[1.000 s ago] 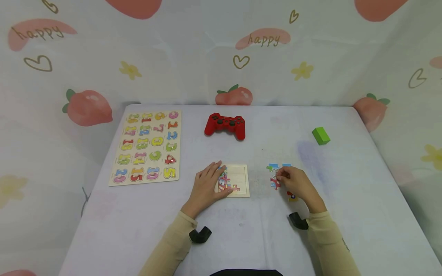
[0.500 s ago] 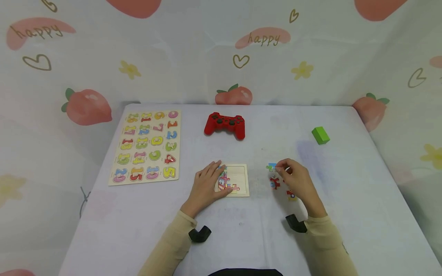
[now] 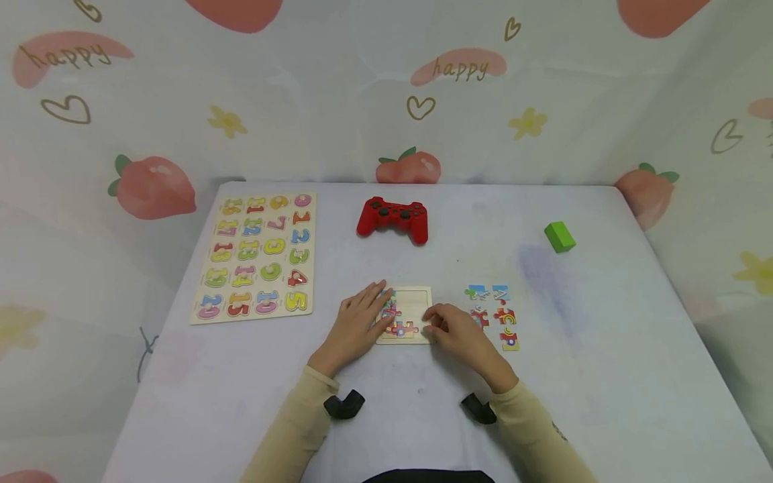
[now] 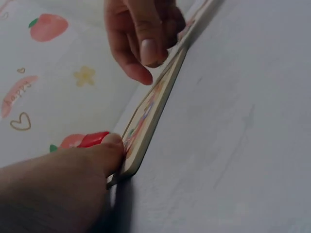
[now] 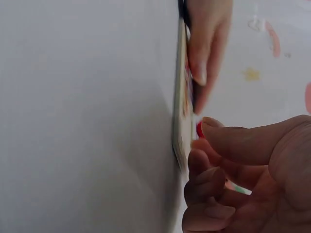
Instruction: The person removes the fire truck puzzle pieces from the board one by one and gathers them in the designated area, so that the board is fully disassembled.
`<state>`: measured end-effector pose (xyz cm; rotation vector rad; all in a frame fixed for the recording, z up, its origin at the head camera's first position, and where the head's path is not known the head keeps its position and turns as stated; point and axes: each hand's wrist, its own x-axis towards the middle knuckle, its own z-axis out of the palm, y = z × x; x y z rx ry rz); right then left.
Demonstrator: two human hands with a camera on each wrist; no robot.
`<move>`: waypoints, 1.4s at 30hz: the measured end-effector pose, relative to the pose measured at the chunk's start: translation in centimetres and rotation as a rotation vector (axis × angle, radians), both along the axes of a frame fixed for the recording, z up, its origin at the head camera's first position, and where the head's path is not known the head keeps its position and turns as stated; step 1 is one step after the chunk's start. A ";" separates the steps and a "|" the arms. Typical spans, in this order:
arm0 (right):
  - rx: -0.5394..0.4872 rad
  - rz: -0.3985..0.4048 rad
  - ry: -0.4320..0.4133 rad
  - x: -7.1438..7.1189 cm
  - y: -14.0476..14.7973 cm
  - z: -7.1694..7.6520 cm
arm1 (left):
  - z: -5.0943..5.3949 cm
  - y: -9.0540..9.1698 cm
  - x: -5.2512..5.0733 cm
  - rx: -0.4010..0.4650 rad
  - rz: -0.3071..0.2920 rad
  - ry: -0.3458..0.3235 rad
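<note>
A small wooden jigsaw tray (image 3: 432, 315) lies on the table, with printed pieces (image 3: 404, 329) set along its left side and bottom. My left hand (image 3: 353, 329) rests on its left side, fingers straight and spread, hiding part of the picture. At the right edge is my right hand (image 3: 461, 335), fingers loosely bent. In the right wrist view its thumb and forefinger (image 5: 233, 141) are apart, with no piece visible between them. Right of the tray, several loose jigsaw pieces (image 3: 509, 340) lie face up in two columns.
A number puzzle board (image 3: 260, 265) lies at the table's left. Behind the tray sits a red game controller (image 3: 394, 218). A green block (image 3: 559, 237) stands at the back right. A patterned cloth (image 3: 326, 100) hangs behind the table.
My right hand has moved left from over the loose pieces to the tray's right edge, uncovering them. My left thumb has shifted slightly away from the bottom piece.
</note>
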<state>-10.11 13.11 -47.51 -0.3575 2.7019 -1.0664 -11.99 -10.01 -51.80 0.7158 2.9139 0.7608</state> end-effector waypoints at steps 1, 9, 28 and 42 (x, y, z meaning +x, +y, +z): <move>0.005 0.006 0.004 0.1 -0.4 -0.1 | 0.0 -0.1 0.0 0.008 -0.004 -0.008; 0.097 0.020 0.088 0.4 -2.2 -0.3 | 0.1 -0.4 -0.3 0.017 -0.016 -0.021; 0.081 -0.005 0.094 0.8 -2.8 -0.1 | -0.3 -0.4 -0.2 0.077 -0.015 0.026; -0.073 -0.068 -0.059 0.2 -2.4 0.4 | -0.2 -0.5 -0.2 0.107 -0.014 0.048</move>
